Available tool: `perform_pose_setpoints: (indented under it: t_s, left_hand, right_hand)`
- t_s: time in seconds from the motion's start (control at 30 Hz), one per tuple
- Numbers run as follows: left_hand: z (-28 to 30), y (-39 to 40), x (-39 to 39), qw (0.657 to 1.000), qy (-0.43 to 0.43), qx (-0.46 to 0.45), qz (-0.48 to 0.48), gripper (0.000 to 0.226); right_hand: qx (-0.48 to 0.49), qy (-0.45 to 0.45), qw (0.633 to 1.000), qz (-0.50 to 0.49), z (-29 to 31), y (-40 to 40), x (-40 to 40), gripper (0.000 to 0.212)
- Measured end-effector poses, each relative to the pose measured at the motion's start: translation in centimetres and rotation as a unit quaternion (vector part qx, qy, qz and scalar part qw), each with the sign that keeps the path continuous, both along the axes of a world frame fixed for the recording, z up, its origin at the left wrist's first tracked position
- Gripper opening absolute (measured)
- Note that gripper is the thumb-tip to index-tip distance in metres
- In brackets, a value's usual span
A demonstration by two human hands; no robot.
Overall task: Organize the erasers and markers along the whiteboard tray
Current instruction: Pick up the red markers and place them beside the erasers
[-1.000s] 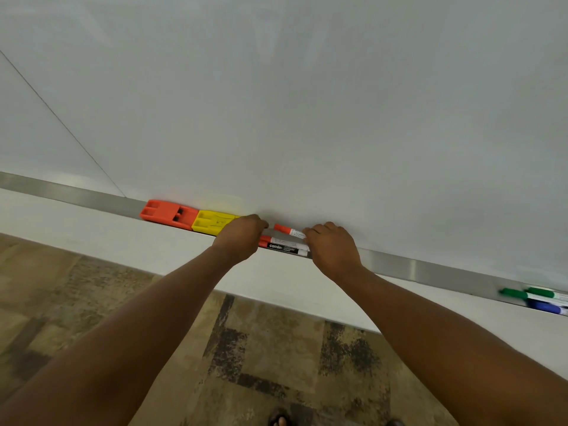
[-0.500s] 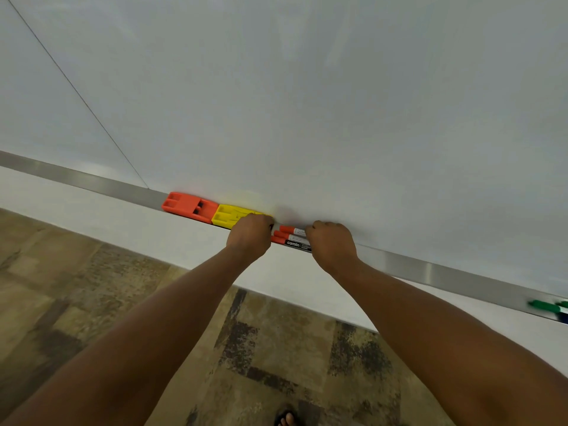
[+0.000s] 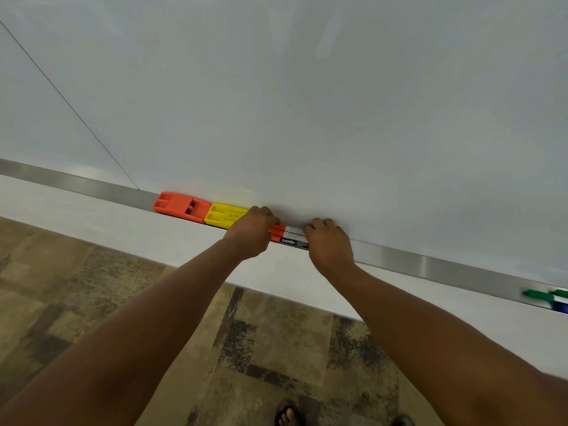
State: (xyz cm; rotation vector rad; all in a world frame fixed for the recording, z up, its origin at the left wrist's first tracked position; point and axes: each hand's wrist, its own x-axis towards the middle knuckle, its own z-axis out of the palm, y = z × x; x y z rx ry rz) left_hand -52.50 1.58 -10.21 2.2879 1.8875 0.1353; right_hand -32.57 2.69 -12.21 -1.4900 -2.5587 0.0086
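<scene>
While my left hand [image 3: 252,230] and right hand [image 3: 330,242] are pinching the marker bundle [image 3: 290,236] on the tray [image 3: 430,267], right of the yellow eraser [image 3: 222,216], I'm risking rolling one off the near edge.

White wall strip [image 3: 92,210] below the whiteboard [image 3: 307,103], mottled brown patterned floor [image 3: 76,287], sandalled toes [image 3: 287,415] at bottom edge

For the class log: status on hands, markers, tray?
Left hand and right hand grip red markers on tray. Orange eraser, yellow eraser abut. Nothing blocking.
</scene>
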Motion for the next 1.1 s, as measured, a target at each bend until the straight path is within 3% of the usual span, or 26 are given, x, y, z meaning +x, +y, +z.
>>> perform_pose_setpoints:
  t_s: [0.17, 0.27, 0.47, 0.7, 0.8, 1.1]
  left_hand:
    - [0.4, 0.7, 0.7, 0.997, 0.023, -0.019, -0.074, 0.042]
    - [0.3, 1.2, 1.3, 0.994, 0.05, -0.023, -0.097, 0.043]
    - [-0.3, 1.6, 2.2, 0.989, 0.085, -0.017, -0.12, 0.042]
    - [-0.5, 1.8, 2.5, 0.988, 0.08, -0.026, -0.127, 0.043]
    - [-0.5, 1.8, 2.6, 0.988, 0.08, -0.026, -0.131, 0.043]
    - [0.0, 1.4, 2.7, 0.987, 0.084, -0.022, -0.138, 0.043]
  right_hand:
    - [-0.076, 0.128, 0.979, -0.141, -0.6, -0.4, 2.7, 0.014]
    - [-0.128, 0.199, 0.949, -0.21, -0.6, -0.1, 3.4, 0.019]
    - [-0.236, 0.226, 0.921, -0.212, 0.1, 1.4, 2.6, 0.021]
    - [-0.318, 0.362, 0.834, -0.269, -0.7, 1.4, 3.0, 0.02]
    - [-0.328, 0.387, 0.815, -0.28, -0.8, 1.6, 3.1, 0.026]
    - [-0.298, 0.372, 0.834, -0.278, -0.5, 0.9, 3.7, 0.019]
